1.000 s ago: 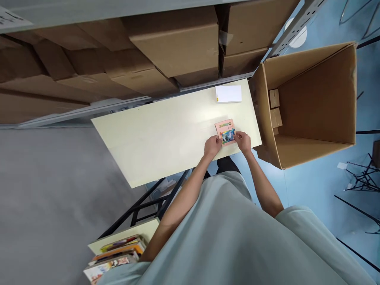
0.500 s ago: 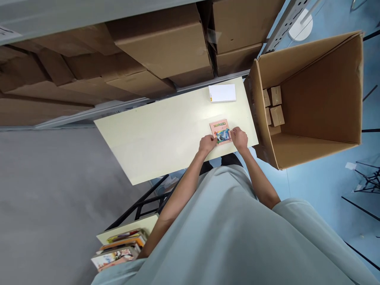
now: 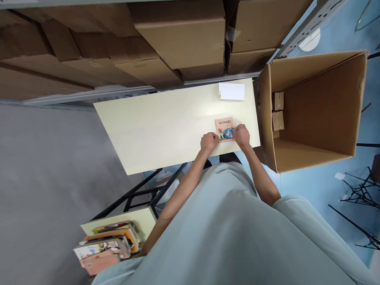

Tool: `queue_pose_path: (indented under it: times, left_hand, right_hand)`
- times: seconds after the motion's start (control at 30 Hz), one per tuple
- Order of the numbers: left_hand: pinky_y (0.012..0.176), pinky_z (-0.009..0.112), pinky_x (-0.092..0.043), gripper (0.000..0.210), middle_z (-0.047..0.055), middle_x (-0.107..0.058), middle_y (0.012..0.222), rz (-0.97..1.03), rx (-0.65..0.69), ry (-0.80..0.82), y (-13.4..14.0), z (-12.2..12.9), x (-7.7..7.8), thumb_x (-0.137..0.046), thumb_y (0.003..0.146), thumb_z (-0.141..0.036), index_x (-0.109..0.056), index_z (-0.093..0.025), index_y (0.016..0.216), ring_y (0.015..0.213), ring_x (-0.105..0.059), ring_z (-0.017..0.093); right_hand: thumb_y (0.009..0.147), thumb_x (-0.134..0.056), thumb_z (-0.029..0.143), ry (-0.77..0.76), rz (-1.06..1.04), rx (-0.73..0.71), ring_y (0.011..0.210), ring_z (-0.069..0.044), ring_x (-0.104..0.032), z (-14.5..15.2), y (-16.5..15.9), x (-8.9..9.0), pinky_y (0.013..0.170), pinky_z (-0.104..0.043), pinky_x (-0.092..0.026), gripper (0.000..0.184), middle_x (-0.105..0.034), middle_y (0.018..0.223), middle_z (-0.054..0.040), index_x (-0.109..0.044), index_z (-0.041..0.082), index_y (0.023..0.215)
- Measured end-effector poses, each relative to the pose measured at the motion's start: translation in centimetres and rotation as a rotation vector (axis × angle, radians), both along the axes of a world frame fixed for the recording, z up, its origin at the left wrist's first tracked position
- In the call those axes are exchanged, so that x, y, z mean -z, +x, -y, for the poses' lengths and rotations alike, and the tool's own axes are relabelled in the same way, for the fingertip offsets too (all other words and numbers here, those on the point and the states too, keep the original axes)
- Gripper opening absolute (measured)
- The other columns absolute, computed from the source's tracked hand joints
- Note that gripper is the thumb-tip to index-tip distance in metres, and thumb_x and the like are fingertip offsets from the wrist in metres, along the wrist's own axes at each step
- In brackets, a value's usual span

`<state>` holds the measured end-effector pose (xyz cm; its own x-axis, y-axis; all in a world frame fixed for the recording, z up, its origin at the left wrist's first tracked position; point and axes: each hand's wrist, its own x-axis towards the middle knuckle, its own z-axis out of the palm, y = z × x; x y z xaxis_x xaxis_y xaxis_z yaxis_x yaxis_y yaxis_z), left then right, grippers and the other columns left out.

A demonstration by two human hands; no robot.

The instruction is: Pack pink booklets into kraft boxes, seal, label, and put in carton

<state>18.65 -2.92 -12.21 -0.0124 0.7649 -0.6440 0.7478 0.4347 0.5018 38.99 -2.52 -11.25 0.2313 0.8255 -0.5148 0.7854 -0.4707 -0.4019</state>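
Note:
A small pink book [image 3: 225, 123] with a colourful picture on its cover lies face up on the pale tabletop [image 3: 166, 126]. At its lower left edge is my left hand [image 3: 209, 143], fingers curled together and tips against the book's side. My right hand [image 3: 242, 136] is closed at the right edge, its thumb and fingertips pinching the book there. The undersides of the fingers are hidden. Just beyond the book, a flat white box [image 3: 232, 91] rests near the table's far edge.
A tall open cardboard box [image 3: 319, 158] stands against the table's right end, with several small cartons [image 3: 278, 120] inside. Large brown cartons [image 3: 181, 43] fill the shelf beyond the table. At lower left, stacked books [image 3: 103, 247] sit on a lower pale surface.
The view has shifted slightly. The book lies a little straighter, and my left fingertips have drawn back from its cover to its left edge. My right hand stays at the right edge.

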Motion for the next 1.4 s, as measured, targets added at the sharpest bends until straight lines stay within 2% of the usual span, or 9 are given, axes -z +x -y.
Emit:
queue_pose_path:
  times: [0.1,0.2,0.27,0.43,0.6,0.87,1.03,1.23,1.4]
  left_hand:
    - [0.091,0.041,-0.056,0.012,0.011,-0.082,0.101,0.031,-0.038,0.021,0.3,0.3,-0.2,-0.07,0.093,-0.02,-0.08,-0.024,0.097,0.098,-0.075,0.032]
    - [0.099,0.041,-0.057,0.029,0.013,-0.078,0.122,0.101,-0.084,0.101,0.8,0.7,-0.6,-0.068,0.096,-0.017,-0.075,-0.022,0.124,0.106,-0.075,0.03]
    - [0.103,0.041,-0.057,0.032,0.015,-0.074,0.13,0.128,-0.108,0.11,1.1,0.9,-0.8,-0.067,0.097,-0.016,-0.073,-0.021,0.128,0.107,-0.075,0.029]
    - [0.104,0.04,-0.058,0.032,0.014,-0.073,0.133,0.214,-0.185,0.066,1.7,1.4,-0.6,-0.069,0.098,-0.017,-0.073,-0.02,0.13,0.101,-0.076,0.026]
    - [0.103,0.039,-0.061,0.033,0.014,-0.074,0.133,0.334,-0.244,0.059,1.6,1.8,-0.5,-0.07,0.097,-0.014,-0.075,-0.019,0.129,0.107,-0.077,0.025]
    - [0.096,0.034,-0.064,0.03,0.013,-0.079,0.128,0.542,-0.557,0.191,-2.3,2.9,-3.3,-0.062,0.108,-0.04,-0.072,-0.019,0.127,0.111,-0.079,0.023]
    - [0.093,0.034,-0.062,0.026,0.011,-0.082,0.12,0.361,-0.598,0.175,-4.3,2.0,-2.1,-0.072,0.099,-0.033,-0.074,-0.018,0.12,0.1,-0.079,0.022]
    - [0.098,0.036,-0.059,0.023,0.01,-0.084,0.108,0.192,-0.549,0.169,-5.7,1.1,0.5,-0.066,0.095,-0.02,-0.082,-0.018,0.111,0.099,-0.078,0.025]
    - [0.095,0.033,-0.057,0.028,0.008,-0.084,0.11,0.198,-0.598,0.164,-5.7,1.6,0.6,-0.054,0.104,-0.024,-0.08,-0.021,0.114,0.098,-0.078,0.022]
  right_hand:
    - [0.104,-0.056,0.034,-0.001,-0.142,0.131,0.097,-0.027,-0.073,0.0,0.7,0.0,0.086,-0.036,-0.057,0.012,-0.077,0.105,-0.0104,-0.059,0.025,0.098]
    - [0.099,-0.065,0.045,0.012,-0.267,0.279,0.098,-0.026,-0.076,0.0,0.6,0.2,0.085,-0.035,-0.059,0.022,-0.08,0.101,-0.0084,-0.063,0.024,0.107]
    - [0.091,-0.074,0.048,0.006,-0.302,0.305,0.096,-0.026,-0.076,0.0,0.3,0.2,0.084,-0.035,-0.06,0.032,-0.081,0.102,-0.0085,-0.066,0.022,0.108]
    - [0.09,-0.073,0.05,0.038,-0.303,0.172,0.085,-0.024,-0.075,-0.2,-0.3,-1.1,0.077,-0.034,-0.058,0.027,-0.082,0.104,-0.0079,-0.069,0.023,0.096]
    - [0.099,-0.068,0.047,0.13,-0.213,0.026,0.082,-0.023,-0.073,-0.1,-2.2,-3.6,0.08,-0.035,-0.058,0.026,-0.08,0.109,-0.0071,-0.07,0.023,0.109]
    - [0.107,-0.062,0.037,0.121,-0.288,-0.218,0.084,-0.02,-0.075,1.1,-9.1,-5.3,0.09,-0.037,-0.06,0.025,-0.074,0.128,-0.0101,-0.07,0.022,0.126]
    - [0.101,-0.066,0.029,0.06,-0.42,-0.236,0.093,-0.023,-0.079,0.9,-9.1,-4.0,0.094,-0.038,-0.062,0.02,-0.079,0.122,-0.0078,-0.074,0.023,0.118]
    - [0.1,-0.066,0.031,0.011,-0.213,-0.093,0.1,-0.027,-0.077,-0.4,-5.9,-0.7,0.096,-0.044,-0.062,0.032,-0.077,0.128,-0.0151,-0.069,0.019,0.129]
    - [0.101,-0.061,0.031,-0.024,-0.181,-0.125,0.109,-0.031,-0.074,-0.6,-6.7,0.5,0.099,-0.046,-0.06,0.038,-0.077,0.121,-0.013,-0.065,0.021,0.137]
